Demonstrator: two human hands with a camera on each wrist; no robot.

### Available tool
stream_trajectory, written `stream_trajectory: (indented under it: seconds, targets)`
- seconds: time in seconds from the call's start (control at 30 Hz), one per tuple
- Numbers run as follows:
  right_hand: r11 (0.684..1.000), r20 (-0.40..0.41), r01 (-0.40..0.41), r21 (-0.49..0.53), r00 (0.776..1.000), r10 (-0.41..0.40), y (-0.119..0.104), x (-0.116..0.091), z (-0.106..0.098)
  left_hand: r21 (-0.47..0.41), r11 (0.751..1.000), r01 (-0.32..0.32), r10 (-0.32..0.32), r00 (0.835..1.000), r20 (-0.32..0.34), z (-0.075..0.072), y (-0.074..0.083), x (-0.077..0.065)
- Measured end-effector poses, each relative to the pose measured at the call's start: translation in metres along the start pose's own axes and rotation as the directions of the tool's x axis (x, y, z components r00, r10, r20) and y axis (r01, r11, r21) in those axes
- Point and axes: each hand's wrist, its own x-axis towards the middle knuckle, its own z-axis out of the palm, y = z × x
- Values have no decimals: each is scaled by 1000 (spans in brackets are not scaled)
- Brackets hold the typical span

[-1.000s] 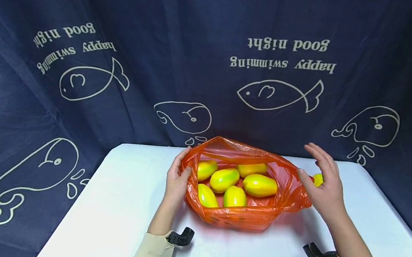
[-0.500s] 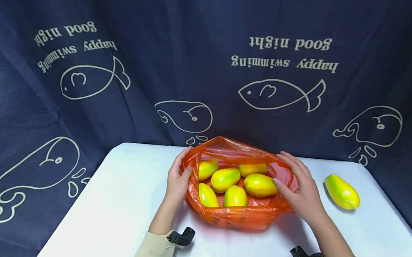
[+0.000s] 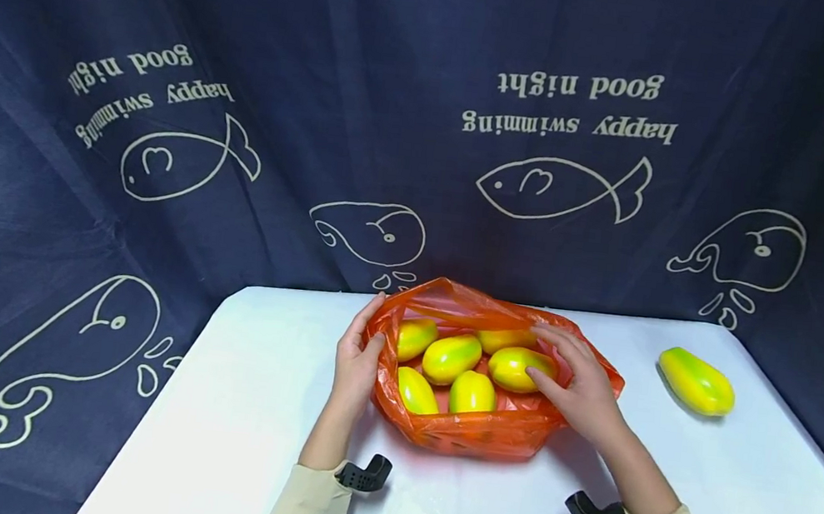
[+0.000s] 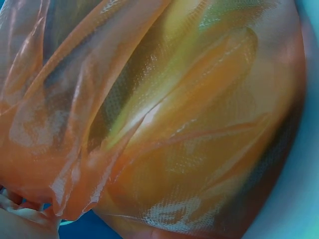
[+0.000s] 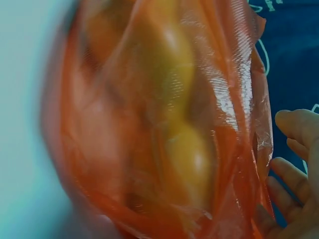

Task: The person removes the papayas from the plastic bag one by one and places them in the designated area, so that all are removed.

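Note:
A crinkled red plastic bag [image 3: 468, 437] lies on the white table, its mouth open toward me. Inside are several glossy yellow-green papayas [image 3: 450, 360]. My left hand [image 3: 355, 368] holds the bag's left rim, thumb on the inner side and fingers outside; in the left wrist view its fingers [image 4: 30, 214] grip the gathered film. At the right part of the opening my right hand [image 3: 582, 390] hovers with fingers and thumb spread, and nothing is held between them. The right wrist view shows those fingers [image 5: 291, 179] beside the bag's film [image 5: 114, 149].
A single papaya [image 3: 696, 381] lies on the right part of the table [image 3: 249, 441]. Behind the table hangs a dark blue cloth [image 3: 423, 149] printed with white fish and whales. Black bands [image 3: 366, 474] sit at both wrists.
My right hand has moved left, from the bag's right end to over its opening, uncovering the lone papaya, which has shifted slightly right. The bag's right side now spreads outward. My left hand stays put.

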Motion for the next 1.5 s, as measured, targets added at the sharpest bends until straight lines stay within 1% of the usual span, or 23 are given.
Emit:
stream_trajectory:
  seconds: [0.17, 0.23, 0.3, 0.43, 0.57, 0.73, 0.83, 0.9, 1.07, 1.23, 1.37, 1.5]
  targets:
    - [1000, -31, 9, -23, 999, -9, 3, -2, 5, 15, 1000, 16, -16, 1000, 0, 0, 1, -1]
    - [1000, -48, 14, -26, 999, -15, 4, -2, 6, 19, 1000, 8, -8, 1000, 4, 1, 2, -1]
    - [1000, -42, 4, -28, 999, -5, 4, -2, 8, 22, 1000, 3, -3, 1000, 5, 1, 2, -1]
    - [999, 25, -36, -18, 999, 36, 8, -1, 11, 24, 1000, -1, 1, 1000, 4, 1, 3, -1]
    - [997, 94, -73, -14, 993, 74, 13, 0, 15, 29, 1000, 6, -6, 1000, 0, 1, 3, -1]
    - [992, 131, -124, -15, 984, 124, 22, 3, 21, 38, 999, 11, -11, 1000, 1, 2, 2, -1]
    - [987, 149, -157, -37, 976, 161, 27, 2, 24, 42, 999, 23, -23, 1000, 9, 3, 2, -2]
    - [985, 156, -165, -52, 973, 171, 30, 2, 25, 44, 999, 25, -26, 1000, 16, 4, 1, -2]
    - [986, 158, -129, -108, 977, 146, 34, 4, 30, 50, 999, 1, -1, 1000, 8, 3, 1, -1]
    - [982, 163, -109, -152, 978, 134, 37, 7, 33, 57, 998, 4, -4, 1000, 10, 2, 2, 0]
    - [980, 169, -98, -172, 977, 128, 38, 7, 35, 52, 999, 13, -13, 1000, 7, 2, 2, -1]
    - [980, 166, -91, -178, 979, 121, 37, 7, 36, 49, 999, -1, 0, 1000, 7, 3, 2, -1]
